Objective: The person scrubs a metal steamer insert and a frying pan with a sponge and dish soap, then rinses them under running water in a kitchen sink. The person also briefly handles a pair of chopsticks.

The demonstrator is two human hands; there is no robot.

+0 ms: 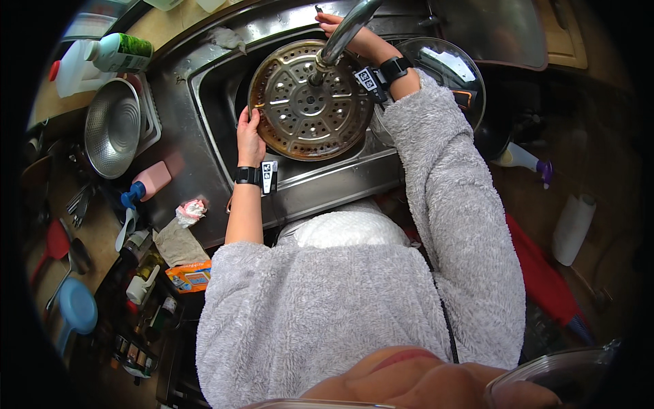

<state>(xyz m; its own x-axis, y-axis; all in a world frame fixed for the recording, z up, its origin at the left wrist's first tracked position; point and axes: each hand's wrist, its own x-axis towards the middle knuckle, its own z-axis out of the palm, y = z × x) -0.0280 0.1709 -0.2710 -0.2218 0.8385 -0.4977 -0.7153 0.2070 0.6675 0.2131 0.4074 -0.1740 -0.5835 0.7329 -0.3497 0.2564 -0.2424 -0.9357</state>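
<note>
A round perforated metal steamer plate [294,99], browned around its rim, is over the sink basin [217,97]. My left hand [249,138] grips its left edge, with the thumb on top and the other fingers partly hidden. The chrome faucet spout [347,36] reaches over the plate, its tip above the middle. Behind the spout, my right hand [352,38] stretches to the back of the sink. Its fingertips are by a small dark piece [319,9], perhaps the faucet lever; the spout covers part of the hand, so its grip is unclear.
A glass lid [439,66] lies right of the sink, near a spray bottle [516,156]. On the left are a hammered metal bowl [110,128], a pink pump bottle [153,181], a crumpled scouring pad [191,212] and a cloth [179,243]. A wet rag [227,38] sits behind the basin.
</note>
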